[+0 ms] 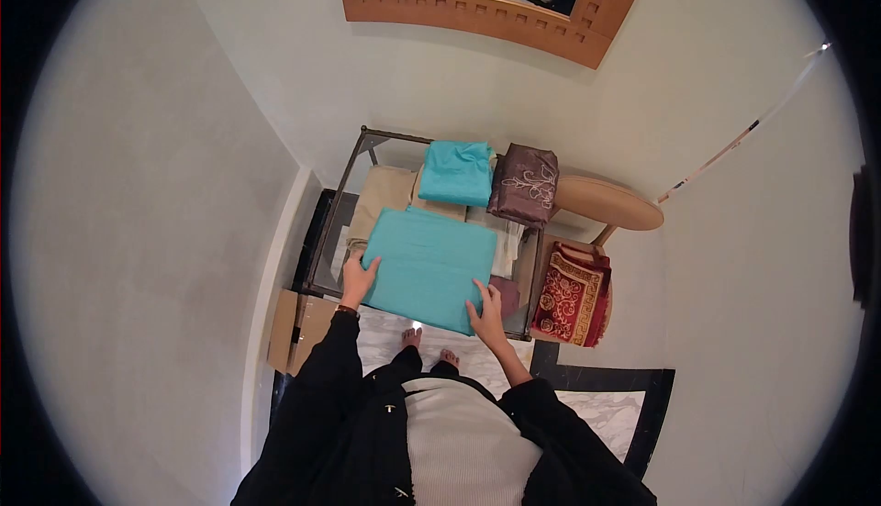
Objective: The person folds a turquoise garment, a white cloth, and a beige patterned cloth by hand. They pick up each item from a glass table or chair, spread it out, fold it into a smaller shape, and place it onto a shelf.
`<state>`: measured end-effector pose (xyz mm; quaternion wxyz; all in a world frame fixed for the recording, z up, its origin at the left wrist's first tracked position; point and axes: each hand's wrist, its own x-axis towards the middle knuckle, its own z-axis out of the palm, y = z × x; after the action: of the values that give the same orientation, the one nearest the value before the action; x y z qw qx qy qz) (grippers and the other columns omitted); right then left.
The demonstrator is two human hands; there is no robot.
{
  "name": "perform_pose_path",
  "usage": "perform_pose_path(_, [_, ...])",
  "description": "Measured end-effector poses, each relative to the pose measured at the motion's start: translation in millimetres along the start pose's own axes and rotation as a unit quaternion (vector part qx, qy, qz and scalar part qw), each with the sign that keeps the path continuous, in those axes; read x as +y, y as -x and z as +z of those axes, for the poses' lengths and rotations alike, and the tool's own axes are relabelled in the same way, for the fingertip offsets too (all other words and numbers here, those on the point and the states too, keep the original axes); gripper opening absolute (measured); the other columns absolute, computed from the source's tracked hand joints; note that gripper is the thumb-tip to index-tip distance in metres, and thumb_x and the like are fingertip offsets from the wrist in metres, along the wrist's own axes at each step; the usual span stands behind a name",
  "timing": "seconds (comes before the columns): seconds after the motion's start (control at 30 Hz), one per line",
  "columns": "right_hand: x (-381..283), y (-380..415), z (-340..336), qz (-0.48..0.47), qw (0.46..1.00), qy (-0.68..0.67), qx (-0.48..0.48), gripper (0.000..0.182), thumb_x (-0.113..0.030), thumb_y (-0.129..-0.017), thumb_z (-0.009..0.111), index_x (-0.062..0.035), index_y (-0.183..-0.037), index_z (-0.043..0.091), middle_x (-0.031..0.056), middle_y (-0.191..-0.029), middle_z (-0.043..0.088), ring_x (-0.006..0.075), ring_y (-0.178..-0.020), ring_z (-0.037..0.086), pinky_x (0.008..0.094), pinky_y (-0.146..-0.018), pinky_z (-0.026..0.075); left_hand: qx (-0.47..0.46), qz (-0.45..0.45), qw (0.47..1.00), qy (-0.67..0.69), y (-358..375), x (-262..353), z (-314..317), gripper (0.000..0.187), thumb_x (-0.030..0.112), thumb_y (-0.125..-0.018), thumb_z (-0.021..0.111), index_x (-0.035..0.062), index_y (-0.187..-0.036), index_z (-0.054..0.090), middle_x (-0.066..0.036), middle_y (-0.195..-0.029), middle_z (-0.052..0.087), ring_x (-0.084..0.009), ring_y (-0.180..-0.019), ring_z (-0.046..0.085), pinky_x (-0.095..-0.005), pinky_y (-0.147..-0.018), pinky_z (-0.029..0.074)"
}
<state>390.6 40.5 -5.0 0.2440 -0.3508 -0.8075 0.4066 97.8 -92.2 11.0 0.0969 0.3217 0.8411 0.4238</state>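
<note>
The turquoise cloth (429, 267), folded flat, is over the near edge of the table (347, 176). The left hand (358, 280) holds its left side; the right hand (490, 311), its right side near the corner. Beige cloth (381, 192) lies along the table's left edge. Toward the far edge sit a blue bundle (456, 173) and, at the far right corner, a brown bundle (527, 183).

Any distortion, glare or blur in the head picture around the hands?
Head view: strong wide-angle distortion, dark rounded edges; also in head view, a small bright glint pictured just below the near turquoise cloth; left hand and right hand show no obvious blur.
</note>
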Motion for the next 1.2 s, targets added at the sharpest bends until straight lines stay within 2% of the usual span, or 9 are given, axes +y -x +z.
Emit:
perform_pose_path(0.13, [5.4,-0.8,-0.3,0.008,1.000,-0.015,0.006,0.058,-0.008,-0.083,0.065,-0.0138,-0.136,0.044,0.0257,-0.130,0.037,0.0419,-0.119,0.041,0.0450,-0.102,0.034,-0.092,0.006,0.980,0.175,-10.5,5.7,-3.7,0.038,0.020,-0.082,0.071,-0.0067,-0.107,0.059,-0.025,-0.095,0.065,-0.0369,-0.087,0.065,-0.0391,-0.077,0.049])
perform_pose_path(0.23, [7.9,0.3,1.5,0.008,1.000,-0.019,0.014,0.057,-0.008,-0.082,0.065,-0.0140,-0.136,0.045,0.0257,-0.129,0.038,0.0419,-0.120,0.041,0.0449,-0.103,0.034,-0.111,-0.042,0.949,0.292,-5.7,14.9,0.7,0.036,0.021,-0.084,0.069,-0.0073,-0.104,0.060,-0.025,-0.091,0.066,-0.0342,-0.086,0.065,-0.0393,-0.075,0.049])
perform_pose_path(0.37, [11.4,1.0,8.0,0.019,0.999,-0.001,0.032,0.057,-0.010,-0.082,0.065,-0.0083,-0.135,0.044,0.0258,-0.127,0.040,0.0414,-0.120,0.041,0.0428,-0.103,0.033,-0.048,0.011,0.998,0.046,-3.2,-27.1,16.0,0.033,0.021,-0.087,0.064,-0.0072,-0.103,0.058,-0.027,-0.087,0.064,-0.0397,-0.086,0.063,-0.0433,-0.075,0.049])
perform_pose_path(0.57, [38.8,-13.9,33.7,0.134,0.975,-0.080,0.158,0.059,-0.024,-0.085,0.070,0.0021,-0.131,0.045,0.0095,-0.098,0.055,0.0167,-0.081,0.052,0.0321,-0.076,0.046,-0.009,-0.019,0.998,-0.067,4.0,-18.1,18.6,0.033,0.025,-0.089,0.062,-0.0056,-0.101,0.057,-0.029,-0.088,0.062,-0.0459,-0.085,0.060,-0.0486,-0.072,0.047])
perform_pose_path(0.67, [31.7,-29.1,16.9,0.262,0.951,-0.158,0.047,0.060,-0.030,-0.086,0.071,0.0061,-0.127,0.047,0.0063,-0.090,0.062,0.0134,-0.078,0.055,0.0289,-0.076,0.047,-0.010,-0.027,0.999,-0.033,0.4,-22.8,21.3,0.032,0.025,-0.089,0.061,-0.0048,-0.100,0.057,-0.028,-0.087,0.063,-0.0458,-0.083,0.060,-0.0488,-0.071,0.047])
perform_pose_path(0.77, [25.3,-34.5,6.3,0.244,0.926,-0.286,-0.044,0.054,-0.031,-0.088,0.069,0.0069,-0.123,0.052,0.0085,-0.098,0.065,0.0125,-0.089,0.058,0.0281,-0.082,0.046,0.004,-0.030,0.999,0.024,1.6,-16.0,17.1,0.031,0.025,-0.090,0.060,-0.0043,-0.101,0.057,-0.027,-0.087,0.063,-0.0455,-0.084,0.060,-0.0485,-0.072,0.047])
perform_pose_path(0.93, [11.6,-35.0,-6.1,0.255,0.913,-0.312,-0.065,0.049,-0.030,-0.089,0.067,0.0057,-0.121,0.054,0.0117,-0.110,0.064,0.0153,-0.098,0.059,0.0286,-0.087,0.046,0.004,0.020,0.999,-0.040,-1.2,-30.0,23.0,0.034,0.027,-0.089,0.061,-0.0046,-0.102,0.059,-0.028,-0.089,0.063,-0.0439,-0.089,0.061,-0.0477,-0.074,0.047])
perform_pose_path(1.13, [17.5,-33.3,-7.0,0.278,0.884,-0.371,-0.063,0.052,-0.030,-0.090,0.066,0.0049,-0.125,0.050,0.0130,-0.118,0.061,0.0176,-0.107,0.057,0.0307,-0.095,0.042,-0.015,-0.063,0.998,0.023,-0.6,-8.6,18.5,0.040,0.031,-0.088,0.063,-0.0081,-0.095,0.062,-0.028,-0.088,0.063,-0.0424,-0.087,0.062,-0.0455,-0.074,0.047])
perform_pose_path(1.2, [18.6,-31.4,-7.2,0.287,0.880,-0.373,-0.066,0.053,-0.031,-0.091,0.065,0.0051,-0.127,0.049,0.0134,-0.120,0.059,0.0181,-0.109,0.055,0.0314,-0.097,0.041,-0.033,-0.044,0.997,0.061,-0.3,-2.1,16.9,0.040,0.031,-0.087,0.065,-0.0084,-0.093,0.062,-0.027,-0.089,0.064,-0.0396,-0.086,0.063,-0.0433,-0.074,0.047])
